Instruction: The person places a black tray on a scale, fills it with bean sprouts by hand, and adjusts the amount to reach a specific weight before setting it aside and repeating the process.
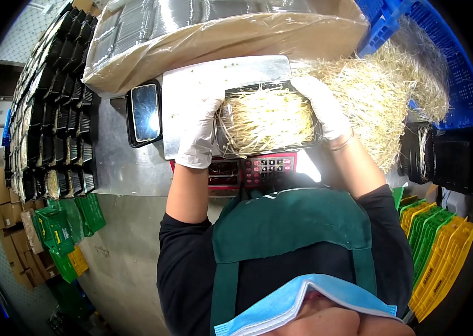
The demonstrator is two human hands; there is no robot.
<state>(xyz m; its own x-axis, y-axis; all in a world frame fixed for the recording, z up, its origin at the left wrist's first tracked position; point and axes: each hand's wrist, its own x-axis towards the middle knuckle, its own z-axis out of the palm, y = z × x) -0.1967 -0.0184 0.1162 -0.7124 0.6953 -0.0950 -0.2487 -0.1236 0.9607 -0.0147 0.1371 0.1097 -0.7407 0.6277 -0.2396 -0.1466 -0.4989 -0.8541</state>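
A black plastic tray of bean sprouts (270, 120) is between my two hands, over the front of a scale with a flat metal plate (177, 112). My left hand (200, 129), in a white glove, grips the tray's left side, where clear plastic glints. On the far right corner and side, my right hand (323, 103), gloved too, holds the rim. The undersides of both hands' grips are hidden. Below the tray shows the scale's red keypad panel (270, 167). A large loose heap of bean sprouts (365, 101) lies just right of my right hand.
A plastic-lined carton (219, 42) of stacked clear lids stands behind the scale. Left of it lies a phone (146, 112) in a black tray. Tall stacks of filled black trays (52, 112) rise at far left. A blue crate (463, 84) and black trays (449, 154) are at right.
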